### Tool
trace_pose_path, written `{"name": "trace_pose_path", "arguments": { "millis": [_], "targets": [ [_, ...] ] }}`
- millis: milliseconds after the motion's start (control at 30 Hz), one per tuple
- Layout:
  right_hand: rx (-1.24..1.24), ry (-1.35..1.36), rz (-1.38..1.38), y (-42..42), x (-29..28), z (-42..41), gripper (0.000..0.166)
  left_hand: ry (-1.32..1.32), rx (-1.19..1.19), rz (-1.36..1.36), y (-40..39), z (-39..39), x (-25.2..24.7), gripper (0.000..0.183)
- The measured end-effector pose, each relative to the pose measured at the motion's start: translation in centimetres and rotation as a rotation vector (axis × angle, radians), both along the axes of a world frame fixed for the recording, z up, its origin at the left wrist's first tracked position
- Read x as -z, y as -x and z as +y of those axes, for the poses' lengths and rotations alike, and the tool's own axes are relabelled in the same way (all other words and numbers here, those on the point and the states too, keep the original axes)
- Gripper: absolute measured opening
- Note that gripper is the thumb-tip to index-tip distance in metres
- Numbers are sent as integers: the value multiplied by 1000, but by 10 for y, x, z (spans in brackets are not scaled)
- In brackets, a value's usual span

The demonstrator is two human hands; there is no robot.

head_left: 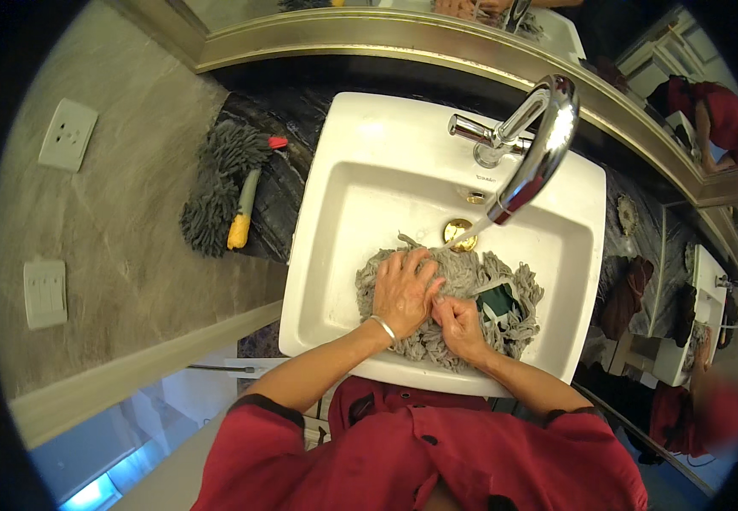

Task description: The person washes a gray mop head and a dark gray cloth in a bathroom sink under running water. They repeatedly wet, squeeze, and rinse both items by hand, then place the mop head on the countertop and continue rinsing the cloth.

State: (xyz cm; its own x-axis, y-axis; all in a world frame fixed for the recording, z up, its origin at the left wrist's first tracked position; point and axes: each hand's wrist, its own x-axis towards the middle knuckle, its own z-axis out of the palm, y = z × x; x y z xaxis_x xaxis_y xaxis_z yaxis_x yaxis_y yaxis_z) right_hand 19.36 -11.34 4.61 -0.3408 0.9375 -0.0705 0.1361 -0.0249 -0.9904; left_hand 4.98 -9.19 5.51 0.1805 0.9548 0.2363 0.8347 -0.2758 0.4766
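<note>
A wet grey string mop head [429, 348] lies bunched in the white ceramic sink [311, 287]. A green patch with white strips [498, 303] shows on its right part. My left hand [406, 290] rests palm down on the strands, its fingers slightly apart. Beside it, touching near the thumb, my right hand [461, 324] is closed in a fist around some strands; its fingertips are hidden. Water [465, 235] runs from the chrome gooseneck faucet [557, 134] onto the mop head's far edge. Just behind lies the brass-coloured drain [460, 234].
Grey microfibre dusters [216, 185], one with a yellow-ended handle [241, 223], lie on the dark marble counter left of the sink. A brown cloth [627, 297] hangs over the counter at right. Framed mirrors [369, 38] stand behind and at right. The left wall carries a socket [69, 134] and switches [45, 294].
</note>
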Motion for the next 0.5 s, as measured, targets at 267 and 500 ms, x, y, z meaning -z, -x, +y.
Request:
{"name": "trace_pose_path", "arguments": {
  "millis": [267, 500],
  "targets": [
    [291, 483, 121, 15, 42, 67, 46, 326, -37, 42, 1, 66, 28, 19],
    [216, 805, 438, -11, 18, 82, 52, 193, -254, -557, 18, 60, 28, 32]
  ]
}}
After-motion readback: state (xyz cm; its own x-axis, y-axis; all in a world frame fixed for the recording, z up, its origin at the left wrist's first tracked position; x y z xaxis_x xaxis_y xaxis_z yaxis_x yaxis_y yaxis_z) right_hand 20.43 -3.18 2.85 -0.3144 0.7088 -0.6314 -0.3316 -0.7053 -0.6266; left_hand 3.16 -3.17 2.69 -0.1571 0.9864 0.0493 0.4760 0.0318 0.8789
